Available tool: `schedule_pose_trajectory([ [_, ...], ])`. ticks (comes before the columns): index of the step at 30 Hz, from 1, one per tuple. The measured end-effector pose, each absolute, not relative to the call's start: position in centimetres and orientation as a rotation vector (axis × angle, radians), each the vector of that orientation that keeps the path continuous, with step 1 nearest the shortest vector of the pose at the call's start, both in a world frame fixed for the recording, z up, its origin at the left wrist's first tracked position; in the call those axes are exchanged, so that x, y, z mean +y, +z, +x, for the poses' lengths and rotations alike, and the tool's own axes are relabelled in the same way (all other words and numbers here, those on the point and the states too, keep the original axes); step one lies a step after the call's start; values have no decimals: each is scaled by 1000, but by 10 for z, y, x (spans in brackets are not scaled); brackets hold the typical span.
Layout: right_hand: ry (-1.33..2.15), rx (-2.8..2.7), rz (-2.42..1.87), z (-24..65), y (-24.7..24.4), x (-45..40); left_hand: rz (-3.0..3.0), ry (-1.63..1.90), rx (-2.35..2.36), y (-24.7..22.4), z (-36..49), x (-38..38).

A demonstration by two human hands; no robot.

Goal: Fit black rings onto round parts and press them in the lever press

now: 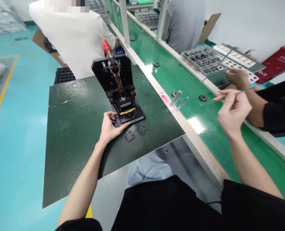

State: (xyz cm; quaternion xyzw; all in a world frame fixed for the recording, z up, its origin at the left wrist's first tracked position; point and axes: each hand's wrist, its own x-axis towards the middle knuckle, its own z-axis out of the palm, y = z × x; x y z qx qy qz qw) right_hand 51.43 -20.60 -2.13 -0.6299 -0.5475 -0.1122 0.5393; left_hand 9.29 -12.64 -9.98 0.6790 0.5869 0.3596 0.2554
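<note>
A black toggle press (126,109) with a red-tipped lever stands on the dark green board (72,138). My left hand (110,128) grips the near left corner of its base, thumb along the front edge and fingers at the left side. Two round black parts, one (129,136) beside the other (141,129), lie in front of the base; the left one overlaps a clear film. Raised over the green conveyor at the right, my right hand (235,110) has thumb and fingers pinched on a thin rod (247,90), partly hidden by the hand.
Black rings (203,98) lie on the green conveyor (212,131). Thin metal strips (176,98) and a pink item (164,97) are at its near rail. Another person's hand (237,77) is close behind my right hand, near a compartment tray (202,57). Two people are beyond.
</note>
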Motion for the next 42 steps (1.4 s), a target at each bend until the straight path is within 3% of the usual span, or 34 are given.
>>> schedule_pose_trajectory([
  [6,183,-1374,-2002,536,-61,-140,1852,990,1594,-100,93,-127],
  [14,383,-1356,-2196,518,-85,-76,1862,957,1620,-100,98,-134],
  [19,222,-1311,-2135,539,-75,-104,1877,972,1600,-97,97,-133],
  [24,-315,-1530,-1888,541,-63,-222,1879,1120,1602,-83,97,-167],
  [27,-432,-1824,-1660,507,-60,-292,1982,1280,1632,-80,112,-213],
  [31,-273,-1917,-1481,433,-75,-320,2134,1262,1357,-85,143,-266],
  [37,-208,-2069,-1359,347,-108,-276,2231,1089,1301,-94,150,-286],
  [42,280,-2074,-1278,342,-98,-263,2179,1075,1405,-101,141,-288],
])
